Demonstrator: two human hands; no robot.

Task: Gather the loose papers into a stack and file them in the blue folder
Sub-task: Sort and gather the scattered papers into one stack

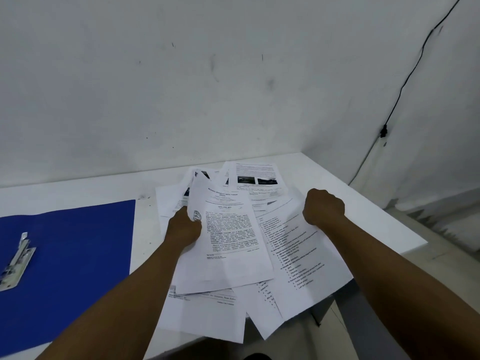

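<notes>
Several loose printed papers (pixel 293 258) lie spread and overlapping on the right half of a white table (pixel 363 203). My left hand (pixel 183 228) grips the left edge of a stamped text sheet (pixel 228 240), which is lifted and tilted above the pile. My right hand (pixel 323 207) is closed on the upper right edge of a sheet with a numbered list (pixel 306 253). The blue folder (pixel 72 255) lies open and flat at the left, with a metal clip (pixel 17 261) on it.
The table stands in a corner against white walls. Some papers overhang the table's front edge (pixel 262 323). A black cable (pixel 405 81) runs down the right wall. The floor shows at the lower right.
</notes>
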